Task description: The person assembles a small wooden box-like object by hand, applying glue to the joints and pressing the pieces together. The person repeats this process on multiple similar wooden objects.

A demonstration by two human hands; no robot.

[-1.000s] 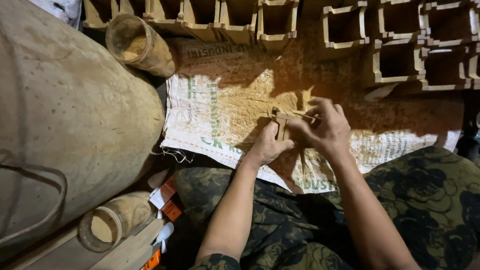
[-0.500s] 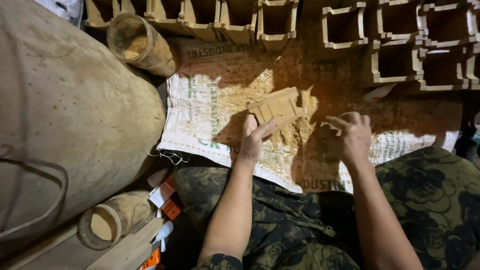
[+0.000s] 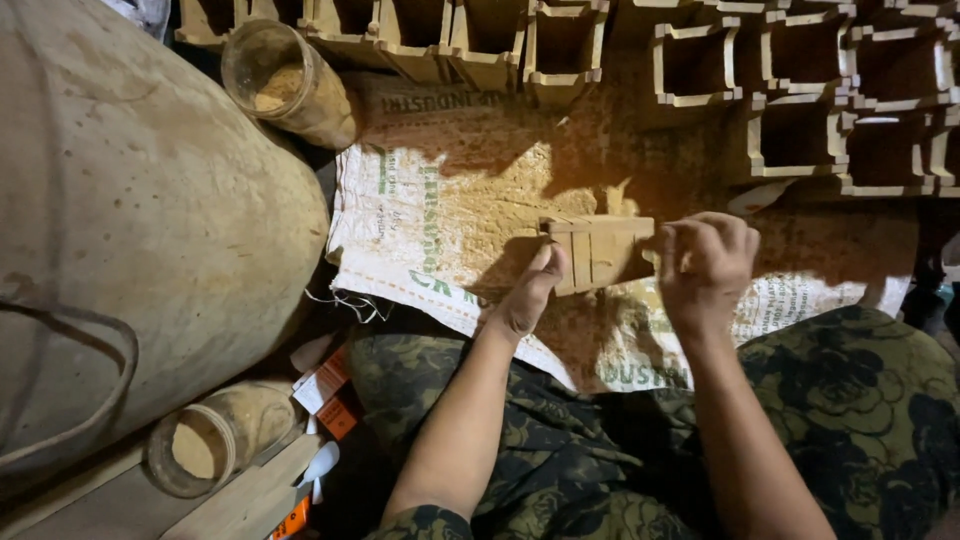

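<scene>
Legs in dark green floral-patterned trousers point(image 3: 850, 400) filled the near edge of the view, the person seated on the ground. Both forearms reached forward from there. The left hand point(image 3: 528, 295) pressed its fingers and thumb against the left end of a small wooden piece point(image 3: 600, 250), a flat block of pale slats held just above the mat. The right hand point(image 3: 705, 265) was curled over the block's right end, fingers closed around it, so the piece was clamped between the two hands. Beneath them lay a woven plastic sack point(image 3: 450, 200) spread flat as a mat, white with green print and dusted with sawdust. At near left, a jar point(image 3: 215, 440) lay on its side, sawdust inside, just beside small orange and white packets point(image 3: 330, 390). A large, rounded, dusty sack point(image 3: 140, 230) occupied the left side. Farther off, a second jar point(image 3: 285, 80) lay tilted at the mat's far left corner. Rows of open-topped square wooden boxes point(image 3: 700, 65) lined the far edge, extending to the right.
</scene>
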